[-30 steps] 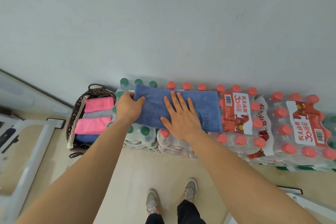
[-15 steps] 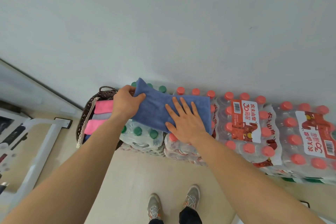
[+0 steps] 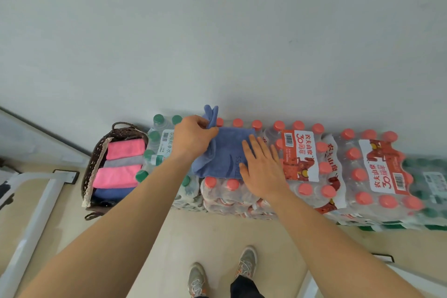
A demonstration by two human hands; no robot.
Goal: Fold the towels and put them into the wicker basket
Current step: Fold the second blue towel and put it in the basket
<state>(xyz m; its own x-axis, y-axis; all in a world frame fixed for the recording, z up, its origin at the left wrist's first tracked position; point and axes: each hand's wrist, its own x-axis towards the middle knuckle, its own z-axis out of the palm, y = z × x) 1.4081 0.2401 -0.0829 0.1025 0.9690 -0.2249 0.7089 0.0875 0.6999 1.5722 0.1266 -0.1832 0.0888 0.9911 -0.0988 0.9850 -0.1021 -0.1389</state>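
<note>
**Hands work a blue towel [image 3: 226, 152] on top of the bottle packs**

The left hand [image 3: 193, 139] grips the blue towel at its far left corner, fingers curled round a bunch of cloth. The bunched end sticks up past the knuckles against the grey wall [image 3: 217, 31]. The right hand [image 3: 262, 167] lies flat and open on the towel's right side, fingers straight and spread, with the palm reaching over the near edge.

The towel rests on the red-capped water packs [image 3: 300, 152], right beside the green-capped water pack [image 3: 159, 145]. The left hand and wrist cover its left edge and the right hand hides its near right corner. Dark lettering on the cloth is partly covered and too small to read.

The wicker basket [image 3: 95, 155] stands on the floor [image 3: 217, 232] to the left, touching the green-capped pack. In it lie two folded pink towels [image 3: 124, 149] with a grey towel [image 3: 123, 163] between them. A darker blue towel in the basket [image 3: 113, 192] sits at the near end, half in shadow.

At the far right the packs blur out. A white metal frame [image 3: 36, 213] is cut off at the left edge, and the person's shoes [image 3: 246, 261] show at the bottom with the legs cropped.
</note>
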